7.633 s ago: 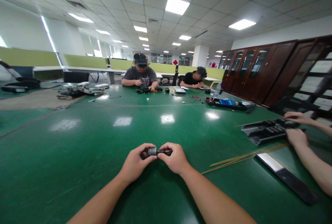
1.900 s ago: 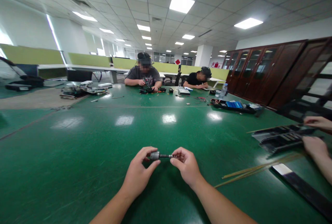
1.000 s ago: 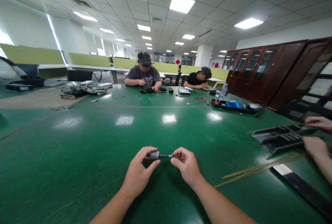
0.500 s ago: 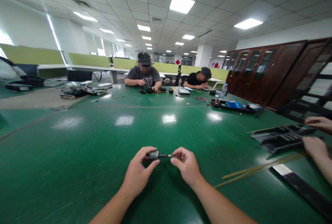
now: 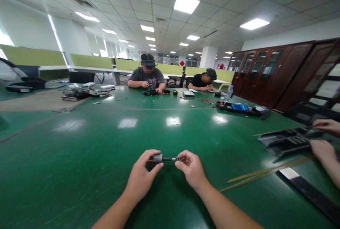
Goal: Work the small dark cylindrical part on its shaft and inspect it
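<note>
A small grey cylindrical motor (image 5: 158, 158) with a thin dark shaft (image 5: 168, 159) lies level just above the green tabletop. My left hand (image 5: 143, 174) pinches the motor's body between thumb and fingers. Something reddish, perhaps wires, shows behind it beside my left palm. At the shaft's other end, my right hand (image 5: 191, 170) is closed on a small metal piece that looks like a spring (image 5: 179, 159). My right fingertips partly cover this piece, so I cannot tell whether it is joined to the shaft.
At the right, another person's hands (image 5: 322, 149) work on a dark slotted housing (image 5: 288, 140). Thin yellowish rods (image 5: 255, 176) and a long black bar (image 5: 310, 193) lie nearer. Two people sit across the green table (image 5: 106, 158), with a parts tray (image 5: 239, 108) and circuit boards (image 5: 77, 92) far off.
Both hands and the motor stay almost in place. A little more of the reddish part behind the motor shows by my left hand.
</note>
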The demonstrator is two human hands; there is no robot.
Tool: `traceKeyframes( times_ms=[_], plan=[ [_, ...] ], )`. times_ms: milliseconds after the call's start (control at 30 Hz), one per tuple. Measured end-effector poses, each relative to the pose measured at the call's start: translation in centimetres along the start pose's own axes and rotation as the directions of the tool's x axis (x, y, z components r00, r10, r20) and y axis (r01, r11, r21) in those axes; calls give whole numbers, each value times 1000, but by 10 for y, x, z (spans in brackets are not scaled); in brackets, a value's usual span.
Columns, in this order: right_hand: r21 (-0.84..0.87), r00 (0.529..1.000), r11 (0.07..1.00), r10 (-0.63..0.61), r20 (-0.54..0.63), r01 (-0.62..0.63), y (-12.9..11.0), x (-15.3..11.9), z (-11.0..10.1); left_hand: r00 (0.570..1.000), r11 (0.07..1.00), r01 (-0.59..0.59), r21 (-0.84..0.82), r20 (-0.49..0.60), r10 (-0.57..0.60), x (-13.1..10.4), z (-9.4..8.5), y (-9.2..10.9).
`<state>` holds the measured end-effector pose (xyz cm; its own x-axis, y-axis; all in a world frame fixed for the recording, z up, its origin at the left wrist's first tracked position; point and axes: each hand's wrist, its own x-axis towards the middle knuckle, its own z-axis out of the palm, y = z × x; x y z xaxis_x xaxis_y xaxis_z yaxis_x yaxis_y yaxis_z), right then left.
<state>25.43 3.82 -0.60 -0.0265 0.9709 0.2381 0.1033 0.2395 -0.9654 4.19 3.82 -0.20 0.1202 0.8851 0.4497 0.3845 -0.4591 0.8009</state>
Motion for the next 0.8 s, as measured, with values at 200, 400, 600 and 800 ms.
traceKeyframes(
  times_ms=[200, 400, 600, 800],
  plan=[
    [0, 1000, 1000, -2, -8, 2, 1, 1, 0, 1000, 1000, 10, -2, 7, -10, -1, -1, -1],
    [-1, 1000, 1000, 1, -10, -1, 0, 0, 1, 1000, 1000, 17, -23, 2, -17, 0, 0, 0],
    [126, 999, 991, 34, -19, -31, 3, 3, -1, 999, 996, 51, -72, -2, -51, 0, 0, -4],
    [495, 976, 861, 191, -102, -116, 4, 12, -9, 955, 929, 266, -256, -64, -291, 8, -1, -6]
  ],
)
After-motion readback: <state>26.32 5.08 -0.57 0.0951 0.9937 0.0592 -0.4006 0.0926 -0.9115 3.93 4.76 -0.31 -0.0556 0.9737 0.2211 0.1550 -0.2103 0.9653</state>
